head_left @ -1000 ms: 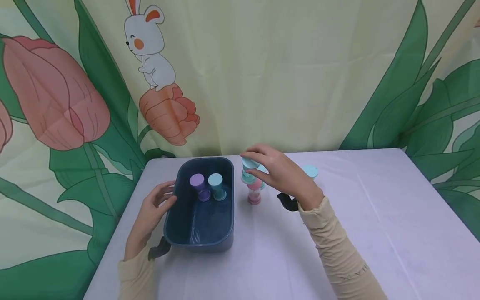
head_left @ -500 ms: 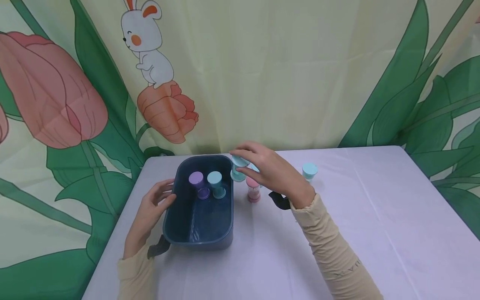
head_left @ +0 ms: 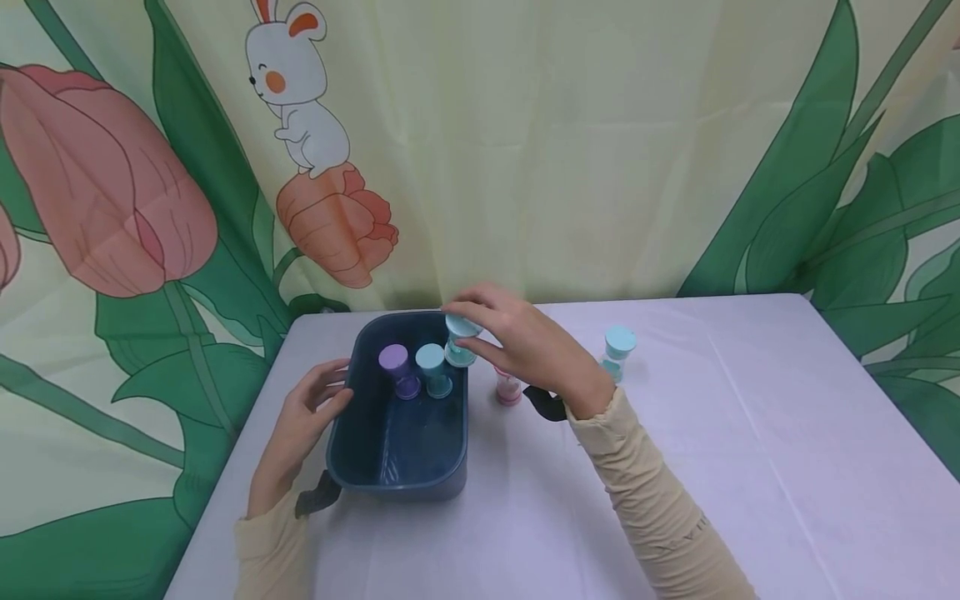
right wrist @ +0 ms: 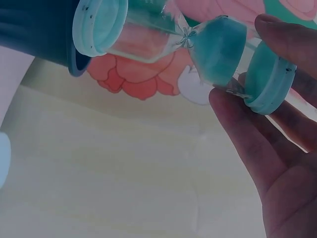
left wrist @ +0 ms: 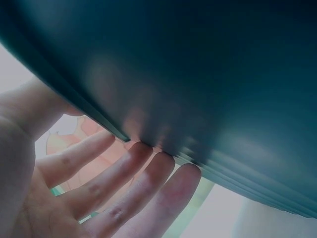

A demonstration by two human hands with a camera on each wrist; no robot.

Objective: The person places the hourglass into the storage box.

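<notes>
My right hand [head_left: 528, 350] pinches a teal sand timer [head_left: 459, 340] by its upper cap, between thumb and fingers. The timer is upright, its lower cap overlapping the right rim of a dark blue bin [head_left: 397, 486] in the head view. In the right wrist view, teal sand fills the glass bulb [right wrist: 220, 49] nearest my fingers. My left hand [head_left: 300, 421] is at the bin's left side, its extended fingertips [left wrist: 185, 178] against the outer wall. Inside the bin stand a purple sand timer [head_left: 393, 358] and another teal sand timer [head_left: 431, 358].
A pink sand timer [head_left: 508, 390] stands right of the bin, partly hidden by my right hand. Farther right is one more teal sand timer [head_left: 619, 343]. The white-covered table [head_left: 712, 467] ends at a printed curtain [head_left: 585, 167] behind.
My right hand has carried the teal sand timer left, from above the pink one to the bin's right rim. The left hand stays against the bin.
</notes>
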